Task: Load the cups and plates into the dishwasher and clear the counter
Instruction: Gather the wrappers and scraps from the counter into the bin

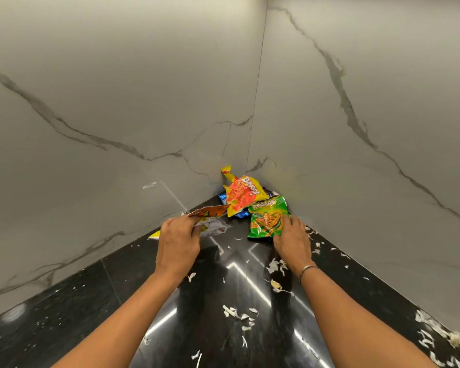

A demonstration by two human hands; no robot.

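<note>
**Wrappers first in the corner**

Left hand [177,245] gripped crumpled wrappers [210,221]; right hand [292,243] lay on the green packet [267,220], grip unclear. Red Bingo packet [243,195] sat behind, in the black counter [91,301] corner, peel scraps [239,314] nearby. Counter-clearing, I judged; next, a firm pinch and lift.

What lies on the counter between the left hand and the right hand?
Head view: mostly bare black counter with a few small white scraps; the green packet under the right hand reaches into the gap.

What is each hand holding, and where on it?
Left hand grips an orange-and-white wrapper by its near end. Right hand lies on the green snack packet at its right edge; grip unclear.
</note>
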